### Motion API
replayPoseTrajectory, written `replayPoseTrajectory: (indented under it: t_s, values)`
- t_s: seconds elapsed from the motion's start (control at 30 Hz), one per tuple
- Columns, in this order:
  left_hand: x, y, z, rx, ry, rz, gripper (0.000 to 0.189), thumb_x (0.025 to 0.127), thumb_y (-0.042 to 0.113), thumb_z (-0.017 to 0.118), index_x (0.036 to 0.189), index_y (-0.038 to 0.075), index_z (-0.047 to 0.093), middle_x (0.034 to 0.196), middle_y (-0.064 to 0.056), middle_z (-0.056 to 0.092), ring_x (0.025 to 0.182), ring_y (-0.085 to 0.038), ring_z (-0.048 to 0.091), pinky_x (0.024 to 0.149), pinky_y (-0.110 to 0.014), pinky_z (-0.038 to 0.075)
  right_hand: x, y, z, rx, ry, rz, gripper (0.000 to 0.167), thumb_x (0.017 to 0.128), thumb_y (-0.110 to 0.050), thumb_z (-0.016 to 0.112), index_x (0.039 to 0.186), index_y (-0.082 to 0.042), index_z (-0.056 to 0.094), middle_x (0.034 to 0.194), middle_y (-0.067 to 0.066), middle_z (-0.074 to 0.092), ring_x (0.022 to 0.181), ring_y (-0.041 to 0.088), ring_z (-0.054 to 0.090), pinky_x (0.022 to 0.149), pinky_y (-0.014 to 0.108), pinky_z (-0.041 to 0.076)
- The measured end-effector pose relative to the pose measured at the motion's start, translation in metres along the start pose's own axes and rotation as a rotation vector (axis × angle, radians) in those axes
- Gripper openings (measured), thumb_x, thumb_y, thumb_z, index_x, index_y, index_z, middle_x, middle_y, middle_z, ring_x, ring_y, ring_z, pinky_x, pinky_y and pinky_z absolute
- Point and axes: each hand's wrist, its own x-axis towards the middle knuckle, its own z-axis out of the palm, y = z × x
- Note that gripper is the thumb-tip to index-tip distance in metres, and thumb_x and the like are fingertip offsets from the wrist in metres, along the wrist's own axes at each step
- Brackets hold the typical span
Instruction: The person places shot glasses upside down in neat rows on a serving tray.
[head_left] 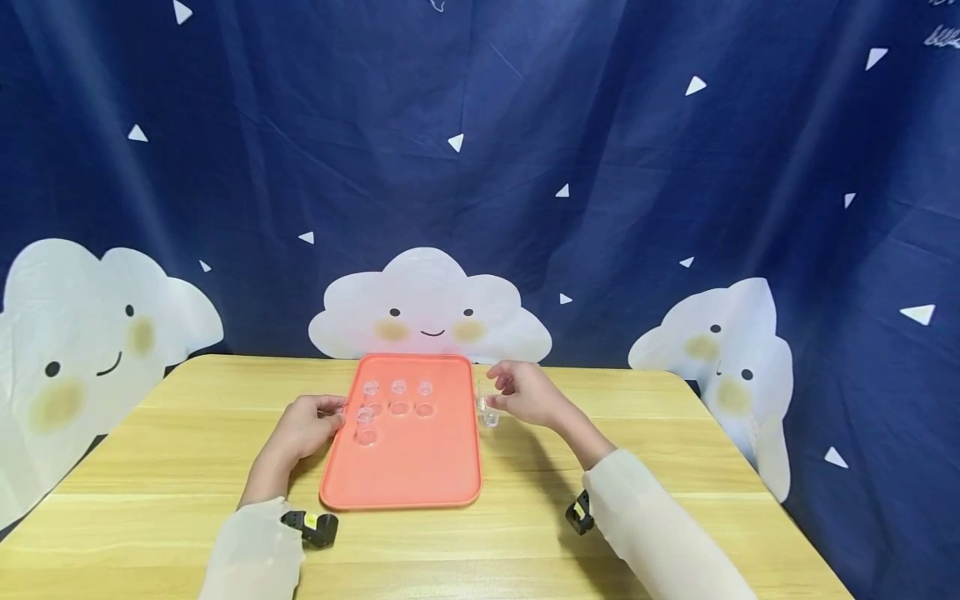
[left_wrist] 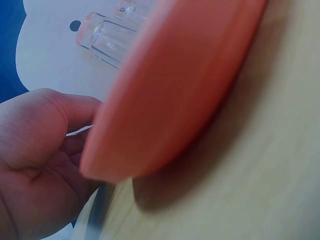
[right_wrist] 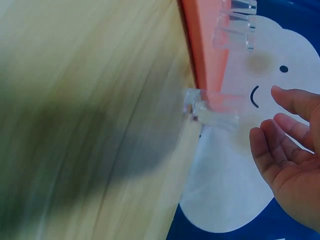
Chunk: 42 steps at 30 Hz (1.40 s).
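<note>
A coral-red tray [head_left: 420, 475] lies on the table. My left hand [head_left: 306, 427] grips its left rim, and the left wrist view shows the thumb against the rim [left_wrist: 107, 135], with the other fingers partly hidden behind. Several small clear cups [head_left: 399, 398] stand on the tray: a row at the back and one in front of the leftmost. Just off the tray's right edge, two more clear cups [right_wrist: 217, 117] stand close together. Next to them my right hand [head_left: 525, 393] is raised with relaxed fingers, and in the right wrist view a gap separates the hand [right_wrist: 292, 150] from the cups.
The light wooden table [head_left: 405, 554] extends around the tray on both sides and in front. Behind its far edge hangs a dark blue curtain [head_left: 510, 200] with white clouds and triangles. Black wrist cameras [head_left: 321, 529] sit at both sleeves.
</note>
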Motion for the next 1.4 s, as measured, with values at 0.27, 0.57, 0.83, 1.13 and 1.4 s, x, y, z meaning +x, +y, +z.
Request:
replayPoseTrajectory:
  t_s: [0.27,0.57,0.83,1.13,1.4]
  values:
    - [0.001,0.000,0.000,0.004,-0.001,-0.008,0.035,0.098,0.005,0.062,0.130,-0.007,0.065,0.122,-0.024,0.068,0.108,-0.036,0.063,0.095,-0.054,0.050,-0.007,0.014,-0.003,0.002,-0.003,0.049,0.040,0.087,-0.012,0.080,0.121,0.005,0.066,0.101,0.018,0.068,0.086,0.021,0.066,0.083,0.039,0.056]
    - [0.000,0.000,0.001,0.004,-0.002,-0.007,0.035,0.098,0.006,0.062,0.130,-0.007,0.065,0.122,-0.024,0.069,0.108,-0.036,0.063,0.095,-0.054,0.050,-0.009,0.023,0.002,0.031,-0.082,0.105,0.048,0.086,-0.014,0.083,0.124,0.007,0.062,0.105,0.019,0.068,0.095,0.027,0.069,0.086,0.042,0.057]
    - [-0.001,0.001,0.001,0.000,0.000,-0.017,0.035,0.097,0.005,0.062,0.130,-0.007,0.065,0.121,-0.023,0.069,0.106,-0.035,0.063,0.094,-0.052,0.051,-0.008,0.033,0.008,0.103,-0.094,0.138,0.042,0.088,-0.014,0.081,0.120,0.005,0.063,0.100,0.013,0.068,0.093,0.026,0.068,0.082,0.039,0.057]
    - [-0.001,0.002,0.000,-0.006,-0.005,-0.023,0.036,0.097,0.005,0.062,0.130,-0.007,0.065,0.124,-0.024,0.068,0.108,-0.035,0.062,0.096,-0.054,0.050,-0.009,0.042,0.018,0.250,-0.126,0.164,0.036,0.088,-0.006,0.078,0.118,0.007,0.063,0.096,0.013,0.068,0.082,0.016,0.066,0.072,0.028,0.055]
    - [-0.001,0.000,-0.001,0.003,-0.005,-0.007,0.036,0.098,0.005,0.061,0.131,-0.007,0.064,0.122,-0.024,0.068,0.107,-0.037,0.063,0.095,-0.052,0.051,-0.005,0.043,0.024,0.261,-0.147,0.152,0.030,0.088,-0.005,0.078,0.114,0.005,0.066,0.093,0.010,0.068,0.079,0.015,0.064,0.070,0.028,0.054]
